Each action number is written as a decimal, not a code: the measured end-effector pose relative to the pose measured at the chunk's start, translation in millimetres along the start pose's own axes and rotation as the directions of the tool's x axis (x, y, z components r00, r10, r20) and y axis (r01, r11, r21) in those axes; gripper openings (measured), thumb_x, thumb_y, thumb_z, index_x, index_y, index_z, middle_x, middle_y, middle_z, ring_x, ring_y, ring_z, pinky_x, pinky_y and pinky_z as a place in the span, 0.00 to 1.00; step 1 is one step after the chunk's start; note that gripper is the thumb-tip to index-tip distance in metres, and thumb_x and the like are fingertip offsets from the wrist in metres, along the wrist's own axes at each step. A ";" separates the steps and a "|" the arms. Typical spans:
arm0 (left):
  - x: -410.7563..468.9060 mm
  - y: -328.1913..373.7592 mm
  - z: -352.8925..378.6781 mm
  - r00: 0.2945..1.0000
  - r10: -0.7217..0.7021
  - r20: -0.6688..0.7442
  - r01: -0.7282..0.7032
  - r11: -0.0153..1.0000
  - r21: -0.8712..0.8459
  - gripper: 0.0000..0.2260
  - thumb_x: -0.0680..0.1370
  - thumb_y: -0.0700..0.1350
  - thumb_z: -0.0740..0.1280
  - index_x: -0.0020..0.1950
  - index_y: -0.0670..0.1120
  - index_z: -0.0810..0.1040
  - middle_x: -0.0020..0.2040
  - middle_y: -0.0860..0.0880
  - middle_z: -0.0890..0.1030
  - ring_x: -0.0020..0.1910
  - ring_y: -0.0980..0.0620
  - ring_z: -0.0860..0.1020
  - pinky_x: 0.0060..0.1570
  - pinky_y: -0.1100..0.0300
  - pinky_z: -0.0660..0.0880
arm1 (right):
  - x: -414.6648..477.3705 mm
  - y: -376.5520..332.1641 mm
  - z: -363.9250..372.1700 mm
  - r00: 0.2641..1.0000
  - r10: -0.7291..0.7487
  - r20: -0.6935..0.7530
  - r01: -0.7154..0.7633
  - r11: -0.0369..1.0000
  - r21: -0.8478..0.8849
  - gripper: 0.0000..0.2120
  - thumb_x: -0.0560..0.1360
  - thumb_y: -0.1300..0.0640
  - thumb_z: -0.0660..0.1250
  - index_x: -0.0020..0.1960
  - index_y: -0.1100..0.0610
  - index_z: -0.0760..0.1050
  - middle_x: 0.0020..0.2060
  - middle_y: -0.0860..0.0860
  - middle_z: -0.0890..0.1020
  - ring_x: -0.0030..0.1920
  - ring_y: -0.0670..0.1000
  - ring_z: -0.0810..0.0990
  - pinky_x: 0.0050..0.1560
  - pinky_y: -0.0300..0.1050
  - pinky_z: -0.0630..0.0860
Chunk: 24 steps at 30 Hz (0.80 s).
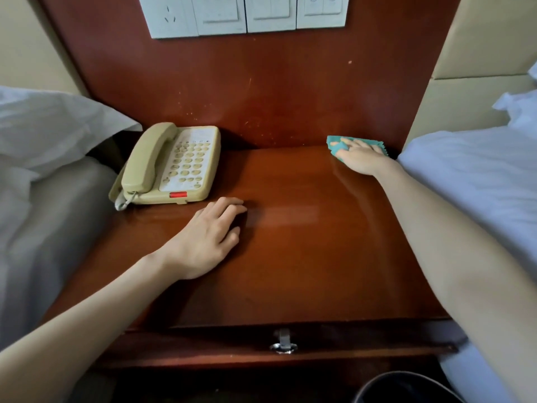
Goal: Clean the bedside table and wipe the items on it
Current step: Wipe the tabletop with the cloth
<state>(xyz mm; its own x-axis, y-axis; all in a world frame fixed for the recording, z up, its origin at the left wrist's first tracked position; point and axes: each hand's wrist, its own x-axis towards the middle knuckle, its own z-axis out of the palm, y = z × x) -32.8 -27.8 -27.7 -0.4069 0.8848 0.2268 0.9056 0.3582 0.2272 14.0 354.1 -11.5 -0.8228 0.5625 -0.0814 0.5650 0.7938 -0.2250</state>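
Observation:
The reddish-brown bedside table (290, 257) fills the middle of the view. A beige corded telephone (171, 164) stands at its back left, handset on the cradle. At the back right corner my right hand (361, 158) presses flat on a teal cloth (337, 144), fingers spread over it. My left hand (209, 237) rests palm down on the table top just in front of the telephone, fingers loosely bent, holding nothing.
Beds with white linen flank the table, a pillow (52, 126) on the left and a sheet (470, 181) on the right. White wall switches (244, 13) sit on the wooden back panel. A drawer handle (283, 343) and a dark bin (406, 388) lie below.

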 end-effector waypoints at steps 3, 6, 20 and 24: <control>0.2 0.2 -0.3 1.000 -0.006 0.003 0.006 1.000 -0.005 0.19 0.78 0.52 0.54 0.68 0.49 0.67 0.68 0.54 0.65 0.66 0.54 0.66 0.65 0.57 0.62 | 4.6 2.3 -1.2 1.000 0.009 -0.021 -0.009 1.000 0.006 0.28 0.81 0.42 0.42 0.78 0.51 0.47 0.78 0.47 0.50 0.77 0.51 0.47 0.75 0.54 0.43; 0.1 0.5 -0.6 1.000 -0.012 0.007 0.012 1.000 -0.009 0.18 0.78 0.51 0.54 0.68 0.50 0.66 0.68 0.54 0.65 0.66 0.54 0.66 0.65 0.57 0.62 | 1.3 1.6 -2.8 0.998 0.044 -0.052 -0.042 0.999 0.031 0.28 0.81 0.44 0.42 0.78 0.53 0.49 0.78 0.52 0.53 0.77 0.54 0.49 0.75 0.55 0.45; 1.2 -2.0 1.9 1.000 -0.004 -0.023 0.003 1.000 -0.005 0.24 0.75 0.57 0.49 0.67 0.49 0.68 0.67 0.53 0.67 0.65 0.53 0.68 0.65 0.53 0.66 | -63.5 11.1 -4.6 0.964 0.259 -0.055 -0.244 0.950 0.195 0.29 0.80 0.42 0.45 0.78 0.52 0.45 0.77 0.54 0.55 0.76 0.60 0.55 0.73 0.57 0.54; 1.5 -0.7 2.9 0.999 0.002 -0.034 -0.002 1.000 0.015 0.24 0.75 0.56 0.49 0.67 0.48 0.68 0.67 0.52 0.68 0.64 0.51 0.68 0.64 0.53 0.66 | -99.7 17.6 -0.9 0.971 0.235 -0.039 -0.223 0.955 0.198 0.30 0.80 0.42 0.46 0.78 0.52 0.44 0.78 0.50 0.53 0.76 0.58 0.53 0.74 0.57 0.55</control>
<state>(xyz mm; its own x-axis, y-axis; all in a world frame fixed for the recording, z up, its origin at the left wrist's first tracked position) -33.7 -25.9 -30.2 -0.4086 0.8750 0.2597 0.9080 0.3608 0.2128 106.0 312.2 -6.5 -0.6638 0.7420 -0.0941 0.7106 0.5865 -0.3887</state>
